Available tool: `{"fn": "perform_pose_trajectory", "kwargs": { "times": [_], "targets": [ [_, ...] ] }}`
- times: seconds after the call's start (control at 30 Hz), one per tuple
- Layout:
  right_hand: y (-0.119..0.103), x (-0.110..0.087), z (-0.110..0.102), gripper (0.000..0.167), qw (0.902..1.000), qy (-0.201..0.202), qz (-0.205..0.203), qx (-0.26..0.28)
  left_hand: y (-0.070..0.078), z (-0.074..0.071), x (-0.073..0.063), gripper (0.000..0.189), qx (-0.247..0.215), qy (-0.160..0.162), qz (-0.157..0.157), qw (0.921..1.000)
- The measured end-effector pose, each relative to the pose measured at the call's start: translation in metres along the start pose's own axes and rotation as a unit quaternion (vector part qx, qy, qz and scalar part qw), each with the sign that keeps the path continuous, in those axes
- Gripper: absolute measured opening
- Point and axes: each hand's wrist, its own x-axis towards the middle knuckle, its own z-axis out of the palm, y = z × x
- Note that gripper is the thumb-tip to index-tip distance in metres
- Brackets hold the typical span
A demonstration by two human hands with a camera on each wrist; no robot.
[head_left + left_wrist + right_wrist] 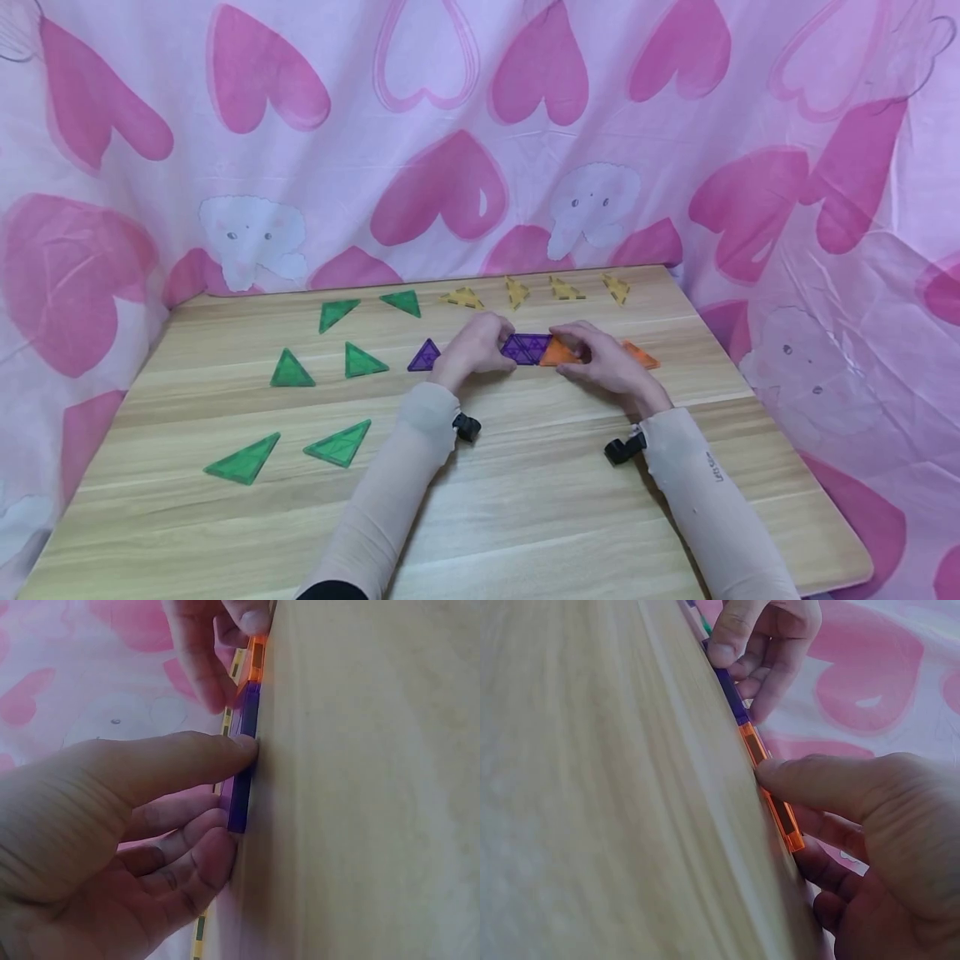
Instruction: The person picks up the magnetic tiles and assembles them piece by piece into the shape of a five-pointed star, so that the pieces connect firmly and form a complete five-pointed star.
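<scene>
Purple triangular magnetic tiles (528,348) lie flat on the table, edge to edge in a short strip. An orange triangular tile (557,354) meets the strip's right end. My left hand (472,350) pinches the purple tiles from their left end, thumb on the near edge (244,787) and fingers at the far side. With thumb and fingers, my right hand (609,360) grips the orange tile, whose near edge (784,817) shows in the right wrist view. Left of my left hand lies a single purple triangle (425,357). Another orange tile (642,356) is partly hidden behind my right hand.
Several green triangles (364,360) are spread over the table's left side. Along the back edge runs a row of several yellow triangles (566,288). A pink heart-print curtain (442,192) hangs behind and beside the wooden table (540,517).
</scene>
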Motion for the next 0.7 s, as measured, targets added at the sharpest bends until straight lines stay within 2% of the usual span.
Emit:
{"fn": "perform_pose_trajectory", "kwargs": {
  "times": [0.1, 0.17, 0.27, 0.4, 0.5, 0.6, 0.7],
  "targets": [
    [0.0, 0.001, 0.001, 0.066, 1.0, 0.003, 0.002, 0.004, 0.002, 0.0, 0.0, 0.066, -0.011, -0.004, -0.016, 0.9998],
    [0.0, 0.001, 0.002, 0.064, 0.9999, 0.004, 0.007, 0.011, 0.019, -0.011, -0.011, 0.065, -0.021, -0.011, -0.031, 0.9992],
    [-0.001, 0.002, 0.003, 0.061, 1.0, 0.0, 0.003, 0.008, 0.003, 0.001, -0.001, 0.066, -0.009, -0.002, -0.036, 0.9993],
    [-0.002, 0.004, 0.004, 0.06, 0.9999, -0.005, -0.011, -0.012, 0.003, 0.003, -0.001, 0.063, -0.004, 0.008, -0.042, 0.9991],
    [-0.002, 0.005, 0.004, 0.061, 0.9999, -0.003, -0.003, -0.016, 0.02, -0.007, -0.011, 0.059, -0.011, 0.003, -0.05, 0.9987],
    [-0.003, 0.004, 0.005, 0.061, 0.9999, -0.001, 0.005, -0.012, 0.024, -0.008, -0.014, 0.061, -0.005, 0.004, -0.046, 0.9989],
    [-0.003, 0.003, 0.005, 0.062, 1.0, -0.001, 0.002, -0.008, 0.025, -0.008, -0.016, 0.066, -0.001, 0.0, -0.024, 0.9997]
  ]
}}
